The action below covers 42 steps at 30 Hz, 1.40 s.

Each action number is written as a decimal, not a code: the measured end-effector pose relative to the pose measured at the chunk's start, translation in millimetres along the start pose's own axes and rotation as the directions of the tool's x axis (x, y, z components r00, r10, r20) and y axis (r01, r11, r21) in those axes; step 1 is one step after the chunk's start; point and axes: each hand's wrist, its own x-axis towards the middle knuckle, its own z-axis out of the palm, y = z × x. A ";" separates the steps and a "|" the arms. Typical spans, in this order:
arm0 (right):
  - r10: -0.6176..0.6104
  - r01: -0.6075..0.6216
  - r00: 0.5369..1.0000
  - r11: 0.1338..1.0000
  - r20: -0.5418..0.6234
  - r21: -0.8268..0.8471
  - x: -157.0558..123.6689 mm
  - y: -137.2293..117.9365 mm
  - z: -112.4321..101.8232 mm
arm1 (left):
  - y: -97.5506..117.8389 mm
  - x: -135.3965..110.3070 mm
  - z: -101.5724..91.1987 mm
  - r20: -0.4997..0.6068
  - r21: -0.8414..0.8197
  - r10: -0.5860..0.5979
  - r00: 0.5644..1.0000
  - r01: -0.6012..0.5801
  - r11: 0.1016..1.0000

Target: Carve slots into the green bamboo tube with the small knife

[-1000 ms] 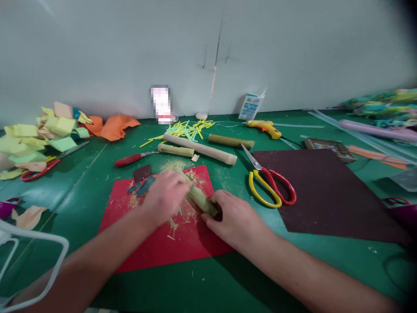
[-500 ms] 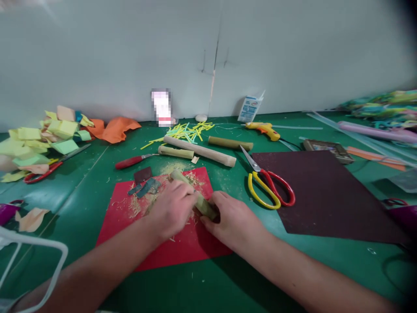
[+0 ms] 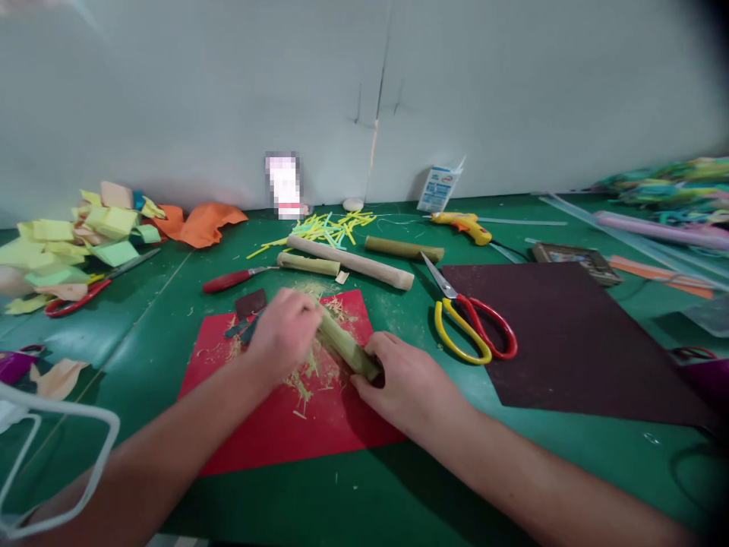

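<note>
A pale green bamboo piece (image 3: 343, 342) slants over a red sheet (image 3: 244, 441). My right hand (image 3: 413, 380) is closed round its near end. At the far end, my left hand (image 3: 288, 327) is closed against the bamboo's side. Whatever its fingers hold is hidden. Thin shavings (image 3: 304, 384) lie scattered on the sheet beneath the bamboo. Beside my left hand are a dark brown square (image 3: 250, 304) and some dark bluish scraps (image 3: 238, 328), partly covered by the hand.
Beyond the sheet lie a red-handled tool (image 3: 231, 280), more bamboo sticks (image 3: 353, 262) and yellow strips (image 3: 336, 228). Scissors (image 3: 475, 330) rest at the right, overlapping a dark brown sheet (image 3: 569, 342). A yellow glue gun (image 3: 464, 226) lies behind. Folded paper (image 3: 62, 243) is heaped at left.
My left hand has moved along the bamboo toward its far end, uncovering the middle and more shavings. My right hand keeps the same hold on the near end.
</note>
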 end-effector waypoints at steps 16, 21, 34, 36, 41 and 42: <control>-0.017 0.017 1.000 1.000 -0.009 -0.009 -0.8 -0.2 2.0 | -2.3 2.4 -1.0 0.001 -0.006 -0.008 1.000 0.008 1.000; -0.056 0.056 0.998 0.997 -0.009 -0.051 -2.8 -1.9 1.5 | -0.1 1.1 -1.7 0.087 -0.072 0.099 0.991 -0.093 0.993; -0.044 0.044 0.999 0.996 0.000 -0.077 -4.1 -3.9 0.3 | -4.9 -0.3 -3.1 0.038 -0.016 -0.009 0.999 0.009 1.000; -0.046 0.047 0.999 0.996 0.011 -0.079 -4.4 -3.8 0.1 | -2.0 -0.9 -3.2 0.097 -0.071 0.047 0.994 -0.040 0.997; -0.043 0.043 0.999 0.997 -0.009 -0.072 -3.9 -3.2 0.3 | -0.5 0.0 -3.3 0.009 -0.042 -0.008 1.000 0.008 0.999; -0.041 0.041 0.999 0.997 -0.002 -0.068 -3.9 -3.3 0.3 | 0.0 -0.1 -3.4 0.025 -0.043 -0.007 1.000 0.008 0.999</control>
